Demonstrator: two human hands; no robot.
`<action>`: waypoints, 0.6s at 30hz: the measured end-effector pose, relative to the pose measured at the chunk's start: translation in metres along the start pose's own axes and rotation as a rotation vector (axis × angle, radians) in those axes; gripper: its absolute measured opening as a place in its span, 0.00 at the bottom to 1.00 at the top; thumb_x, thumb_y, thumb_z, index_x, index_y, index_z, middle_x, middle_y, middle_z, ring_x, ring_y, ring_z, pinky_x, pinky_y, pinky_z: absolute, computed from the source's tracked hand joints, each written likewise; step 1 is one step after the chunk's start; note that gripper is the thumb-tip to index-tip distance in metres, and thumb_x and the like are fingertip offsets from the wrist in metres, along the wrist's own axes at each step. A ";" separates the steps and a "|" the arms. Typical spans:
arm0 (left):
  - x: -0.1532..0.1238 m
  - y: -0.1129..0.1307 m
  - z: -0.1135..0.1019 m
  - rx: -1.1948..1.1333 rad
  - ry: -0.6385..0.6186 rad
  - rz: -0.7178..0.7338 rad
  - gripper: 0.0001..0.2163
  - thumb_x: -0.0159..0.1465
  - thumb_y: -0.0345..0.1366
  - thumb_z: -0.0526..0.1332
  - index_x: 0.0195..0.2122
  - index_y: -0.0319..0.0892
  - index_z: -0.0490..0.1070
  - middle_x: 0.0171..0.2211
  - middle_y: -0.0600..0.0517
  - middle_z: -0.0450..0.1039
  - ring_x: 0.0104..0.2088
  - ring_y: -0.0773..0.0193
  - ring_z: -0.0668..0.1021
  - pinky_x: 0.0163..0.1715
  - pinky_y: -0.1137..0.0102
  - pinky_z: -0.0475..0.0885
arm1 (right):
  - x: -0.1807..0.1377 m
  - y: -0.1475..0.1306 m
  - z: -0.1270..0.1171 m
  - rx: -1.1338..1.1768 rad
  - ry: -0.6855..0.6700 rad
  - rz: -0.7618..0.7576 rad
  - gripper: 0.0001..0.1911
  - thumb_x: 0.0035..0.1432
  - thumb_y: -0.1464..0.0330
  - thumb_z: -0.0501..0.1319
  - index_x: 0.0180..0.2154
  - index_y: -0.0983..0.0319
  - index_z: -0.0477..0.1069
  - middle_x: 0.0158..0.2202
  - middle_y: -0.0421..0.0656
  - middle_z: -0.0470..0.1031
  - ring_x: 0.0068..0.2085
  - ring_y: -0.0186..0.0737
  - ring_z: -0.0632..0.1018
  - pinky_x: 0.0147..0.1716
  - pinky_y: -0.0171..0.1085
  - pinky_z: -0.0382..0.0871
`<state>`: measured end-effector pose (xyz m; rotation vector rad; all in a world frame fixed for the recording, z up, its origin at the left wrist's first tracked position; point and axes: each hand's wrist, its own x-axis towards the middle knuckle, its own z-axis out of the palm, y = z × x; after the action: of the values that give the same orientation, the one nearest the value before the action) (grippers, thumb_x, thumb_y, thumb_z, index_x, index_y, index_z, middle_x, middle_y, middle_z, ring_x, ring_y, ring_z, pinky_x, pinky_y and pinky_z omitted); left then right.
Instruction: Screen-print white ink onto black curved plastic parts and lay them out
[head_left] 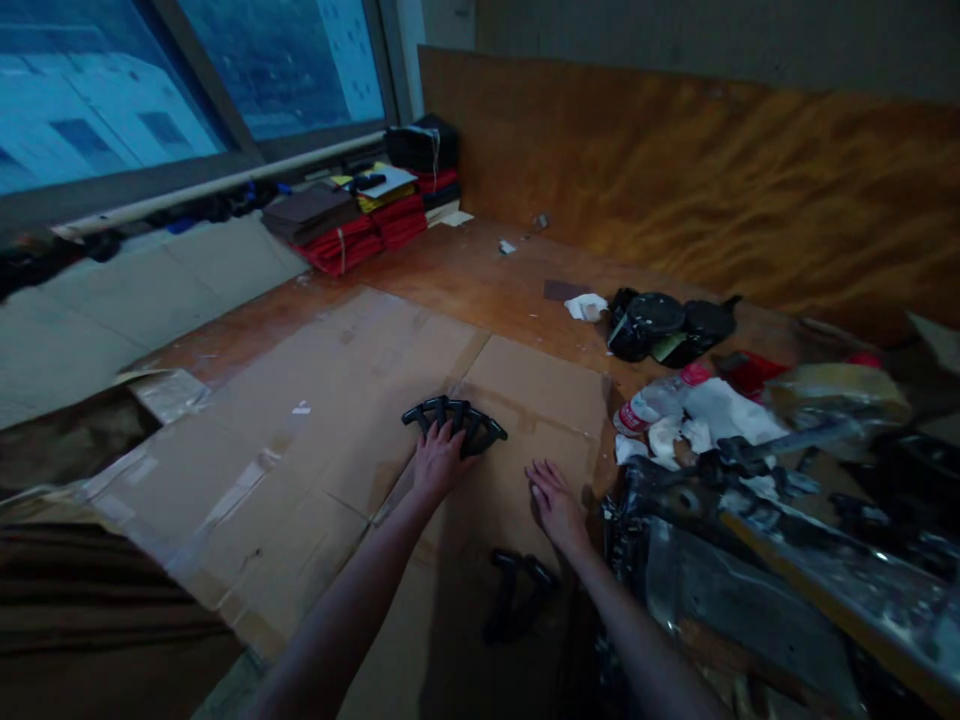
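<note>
A black curved, ribbed plastic part [455, 421] lies on flattened cardboard [322, 430] in the middle of the view. My left hand [437, 462] rests on its near edge with the fingers laid over it. My right hand [553, 505] lies flat on the cardboard to the right, fingers stretched out, holding nothing. A second black part [517, 595] lies on the cardboard between my forearms, close to me.
A heap of plastic wrap, a bottle [651, 404], white scraps and dark parts fills the right side. Black round items [664, 325] sit farther back. Red and dark folded stacks [360, 225] lie by the window. A plywood wall [712, 190] runs behind.
</note>
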<state>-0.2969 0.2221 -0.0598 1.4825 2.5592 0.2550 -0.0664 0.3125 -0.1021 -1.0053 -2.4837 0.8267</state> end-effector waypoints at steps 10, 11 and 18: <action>0.208 0.018 -0.004 0.002 -0.002 0.045 0.24 0.61 0.47 0.61 0.57 0.43 0.70 0.61 0.40 0.64 0.60 0.43 0.65 0.56 0.52 0.62 | -0.013 0.029 0.032 0.015 0.125 -0.100 0.19 0.66 0.68 0.50 0.52 0.57 0.74 0.57 0.46 0.72 0.62 0.48 0.67 0.58 0.55 0.67; 0.217 0.020 -0.005 0.003 -0.001 0.046 0.25 0.61 0.47 0.60 0.57 0.43 0.69 0.61 0.39 0.64 0.60 0.43 0.65 0.56 0.51 0.63 | -0.013 0.029 0.031 0.010 0.126 -0.108 0.20 0.66 0.69 0.50 0.53 0.57 0.74 0.57 0.46 0.72 0.62 0.48 0.67 0.57 0.55 0.67; 0.185 0.021 0.023 -0.015 0.223 0.077 0.28 0.67 0.46 0.52 0.66 0.41 0.56 0.70 0.39 0.43 0.69 0.40 0.46 0.60 0.37 0.49 | -0.012 0.022 0.026 0.016 0.123 -0.102 0.21 0.64 0.72 0.51 0.54 0.57 0.73 0.57 0.46 0.72 0.62 0.47 0.66 0.59 0.53 0.66</action>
<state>-0.3647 0.3946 -0.0891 1.6333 2.6635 0.4742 -0.0599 0.3069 -0.1373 -0.8885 -2.3977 0.7298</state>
